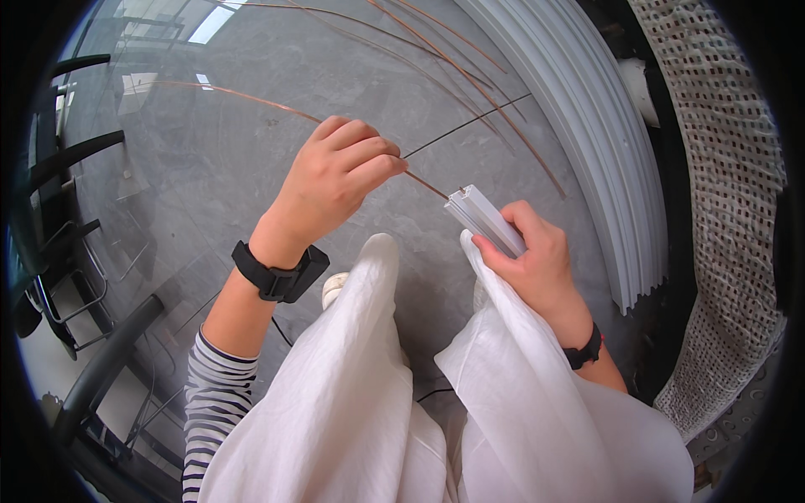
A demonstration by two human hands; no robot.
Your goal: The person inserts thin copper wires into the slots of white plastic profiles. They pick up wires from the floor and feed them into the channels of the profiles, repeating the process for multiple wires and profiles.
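Right hand point(543, 261) clasps profile point(486, 221); left hand point(340, 172), apart from profile edge, pinches rod point(427, 184).

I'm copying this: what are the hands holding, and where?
Left hand: a brown rod, close to the grey bar. Right hand: that bar's sides.

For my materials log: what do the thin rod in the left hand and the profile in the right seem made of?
Rod: probably copper or copper-coated metal, smooth, given its reddish-brown sheen. Profile: perhaps satin aluminium, being pale grey with crisp edges, though plastic is possible.
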